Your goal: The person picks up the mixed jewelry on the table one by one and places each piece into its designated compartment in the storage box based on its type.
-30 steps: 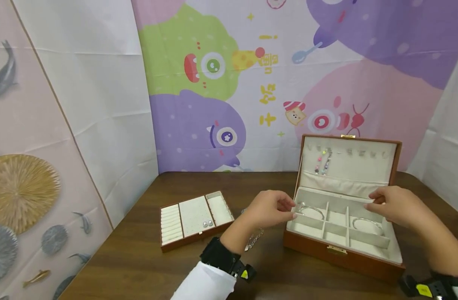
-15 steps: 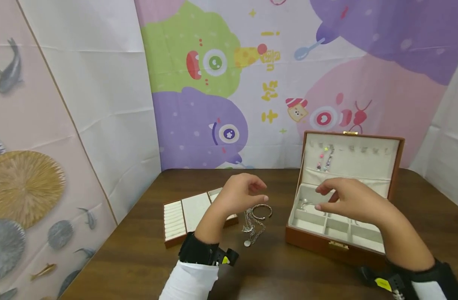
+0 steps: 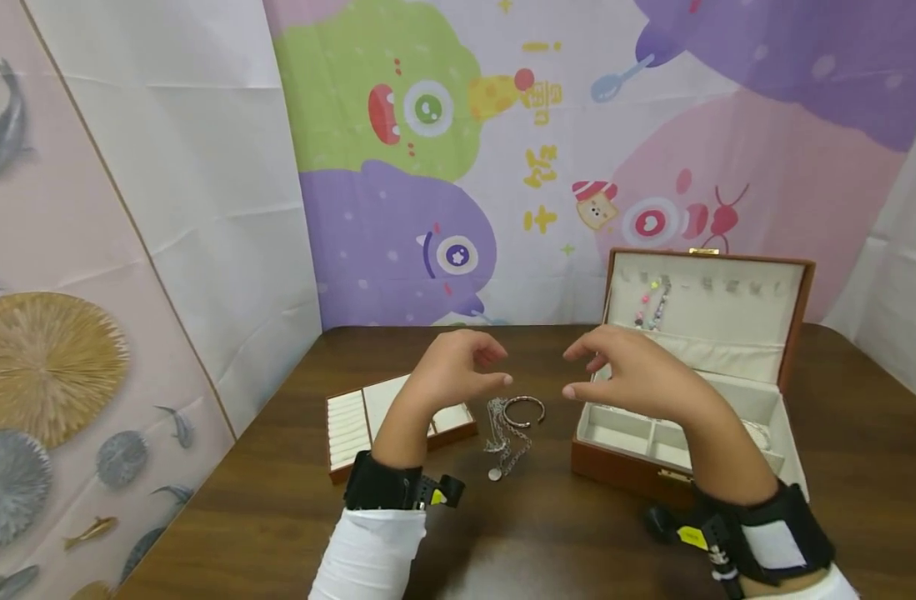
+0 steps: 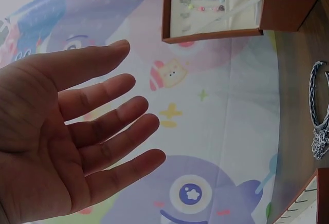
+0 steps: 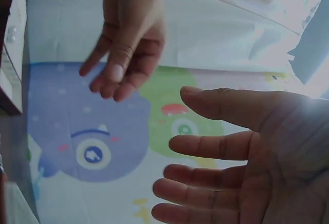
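Observation:
My left hand (image 3: 458, 367) hovers above the right part of the shallow jewelry tray (image 3: 458, 432), fingers loosely bent and holding nothing. Over the left side of the lidded brown jewelry box (image 3: 615, 467) is my right hand (image 3: 638, 373), likewise holding nothing. Both palms face each other with a gap between them. On the table below that gap lie a braided silver cuff bracelet (image 3: 543, 408) and tangled silver necklaces (image 3: 495, 474). A colorful beaded strand (image 3: 646, 297) hangs inside the raised lid. My right hand and forearm cover part of the box's compartments.
The dark wooden table (image 3: 277, 517) carries the tray at left and the box at right. Behind it hangs a cartoon-printed cloth (image 3: 397, 233), with white cloth (image 3: 202, 200) along the left side. The box's raised lid (image 3: 728, 350) stands up at the back.
Both hands have moved left, away from the box's compartments. The right hand has come from the box's right side to its left side. The bracelet and necklaces now show fully.

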The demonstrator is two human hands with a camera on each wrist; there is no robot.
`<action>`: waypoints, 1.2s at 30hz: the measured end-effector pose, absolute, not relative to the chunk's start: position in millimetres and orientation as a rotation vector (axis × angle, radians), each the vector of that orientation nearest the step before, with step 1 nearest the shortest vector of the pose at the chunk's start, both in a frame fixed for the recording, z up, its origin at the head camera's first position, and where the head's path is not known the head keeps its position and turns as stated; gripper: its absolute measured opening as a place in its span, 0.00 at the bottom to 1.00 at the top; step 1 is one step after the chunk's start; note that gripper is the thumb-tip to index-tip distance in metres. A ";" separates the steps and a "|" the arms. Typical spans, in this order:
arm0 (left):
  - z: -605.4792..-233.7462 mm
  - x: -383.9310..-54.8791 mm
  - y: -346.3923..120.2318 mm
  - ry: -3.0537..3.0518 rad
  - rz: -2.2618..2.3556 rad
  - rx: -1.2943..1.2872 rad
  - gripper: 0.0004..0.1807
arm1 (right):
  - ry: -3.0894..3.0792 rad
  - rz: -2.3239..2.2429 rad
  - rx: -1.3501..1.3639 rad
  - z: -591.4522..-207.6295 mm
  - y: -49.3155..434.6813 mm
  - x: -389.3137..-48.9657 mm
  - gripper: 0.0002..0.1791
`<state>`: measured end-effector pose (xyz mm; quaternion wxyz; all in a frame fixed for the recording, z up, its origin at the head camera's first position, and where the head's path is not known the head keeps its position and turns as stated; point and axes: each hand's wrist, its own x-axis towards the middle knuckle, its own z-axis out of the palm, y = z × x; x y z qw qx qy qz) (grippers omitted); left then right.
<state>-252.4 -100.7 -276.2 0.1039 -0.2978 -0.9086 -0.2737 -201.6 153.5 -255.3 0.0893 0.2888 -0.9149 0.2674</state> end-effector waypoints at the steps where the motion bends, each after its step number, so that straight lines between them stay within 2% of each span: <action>1: -275.9 -252.5 -101.6 -2.686 -0.799 -0.876 0.14 | -2.714 0.809 0.862 -256.3 150.0 -203.1 0.22; 8: -274.4 -255.1 -109.4 -2.722 -0.710 -0.934 0.22 | -2.677 0.844 0.903 -270.9 125.2 -216.7 0.20; 15: -274.9 -254.4 -116.9 -2.794 -0.646 -0.948 0.30 | -2.728 0.774 1.044 -303.9 94.7 -230.6 0.14; 23: -275.3 -254.8 -119.4 -2.848 -0.630 -0.928 0.30 | -2.912 0.805 1.200 -346.1 67.1 -246.9 0.05; 36: -277.1 -256.4 -118.4 -2.834 -0.616 -1.016 0.28 | -2.813 0.606 1.284 -383.2 57.4 -251.3 0.11</action>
